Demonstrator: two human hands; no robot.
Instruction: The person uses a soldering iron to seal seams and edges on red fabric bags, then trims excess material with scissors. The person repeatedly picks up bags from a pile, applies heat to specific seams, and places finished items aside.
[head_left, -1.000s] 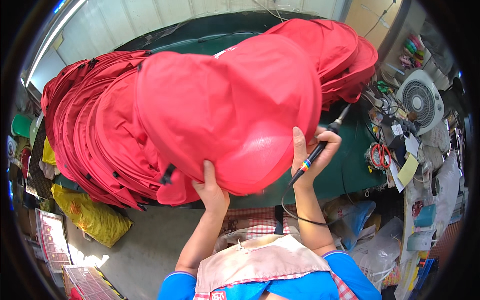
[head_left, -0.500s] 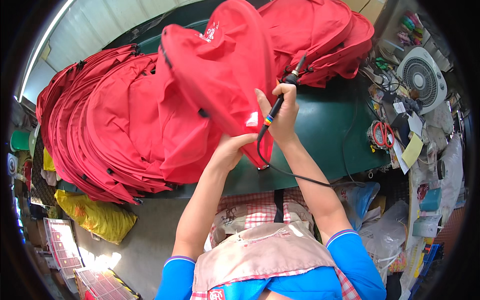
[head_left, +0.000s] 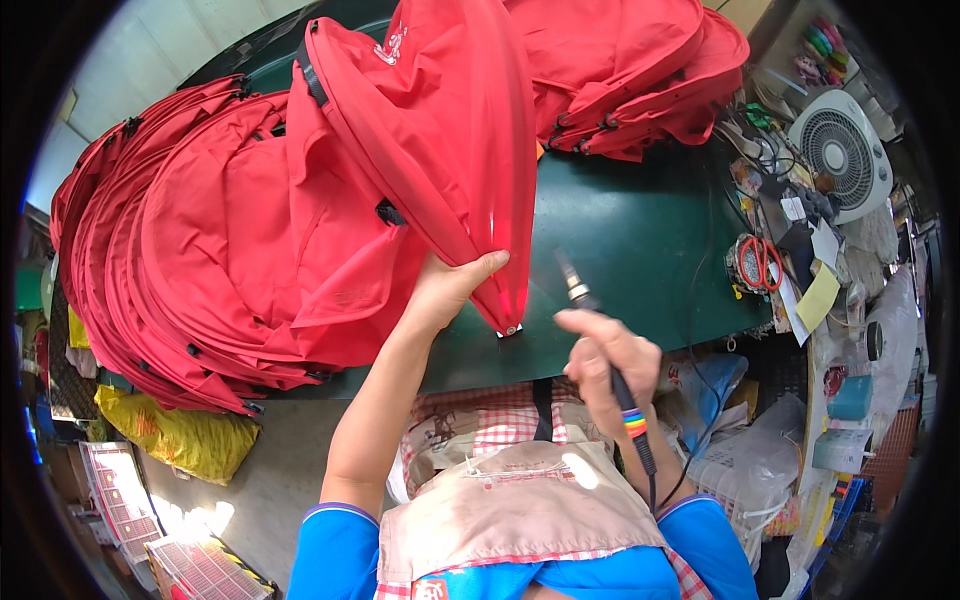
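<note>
While your left hand [head_left: 446, 290] pinches the cover [head_left: 455, 180] near its lower corner over the surface [head_left: 640, 250], your right hand [head_left: 612, 358] grips the iron [head_left: 627, 398], tip clear; likely positioning, next needing a steady corner.

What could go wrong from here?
1. The pen-shaped tool in the right hand has its metal tip pointed up near the red cover and left hand; a slip might mark fabric or skin, perhaps burn if hot (can't tell).
2. Its black cord runs close by the right forearm, so it might snag.
3. The stacked red covers lie along the table's front edge and could slide.
</note>
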